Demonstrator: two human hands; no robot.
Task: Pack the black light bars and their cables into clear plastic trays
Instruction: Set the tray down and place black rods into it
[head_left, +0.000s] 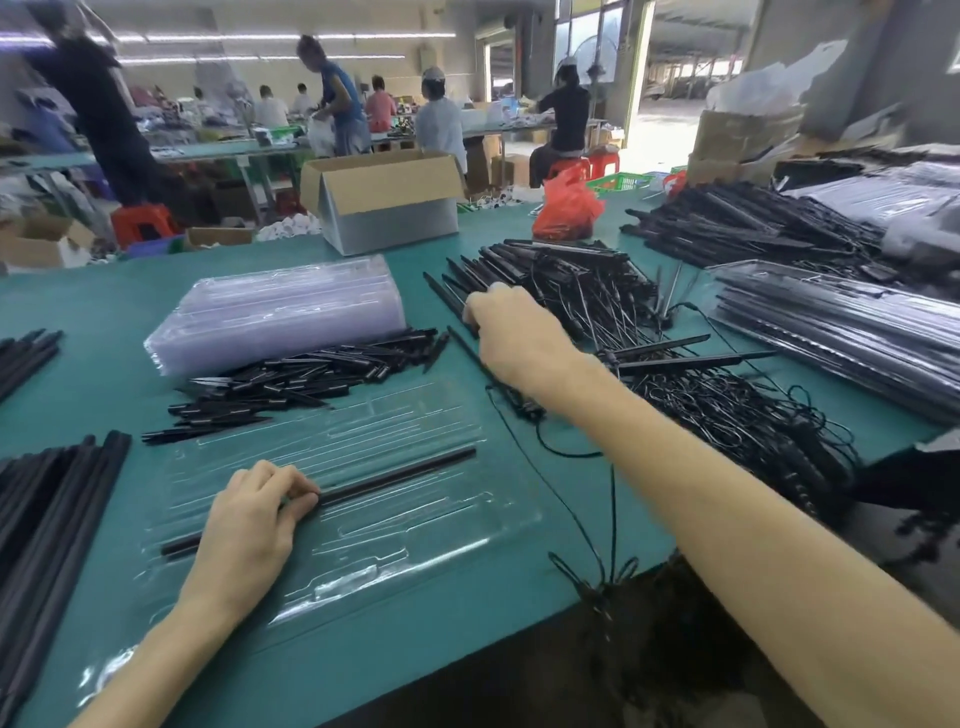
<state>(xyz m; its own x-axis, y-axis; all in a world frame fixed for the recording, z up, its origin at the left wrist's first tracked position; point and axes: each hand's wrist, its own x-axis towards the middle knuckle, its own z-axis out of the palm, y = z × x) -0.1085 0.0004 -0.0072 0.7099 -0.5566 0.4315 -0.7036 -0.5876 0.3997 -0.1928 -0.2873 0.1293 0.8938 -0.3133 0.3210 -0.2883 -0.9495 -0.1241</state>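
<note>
A clear plastic tray (405, 525) lies on the green table in front of me. One black light bar (400, 478) rests in a groove across it. My left hand (249, 525) presses down on that bar near its left part, fingers curled over it. My right hand (511, 332) reaches out to the pile of black light bars with cables (566, 286) and grips one bar (475, 358), whose thin cable (571, 514) trails back over the table edge.
A stack of empty clear trays (280, 312) stands behind a heap of short black parts (306, 376). Long black bars (47, 514) lie at the left. Tangled cables (727, 410) and filled trays (841, 322) sit right. A cardboard box (384, 202) and red bag (566, 208) stand farther back.
</note>
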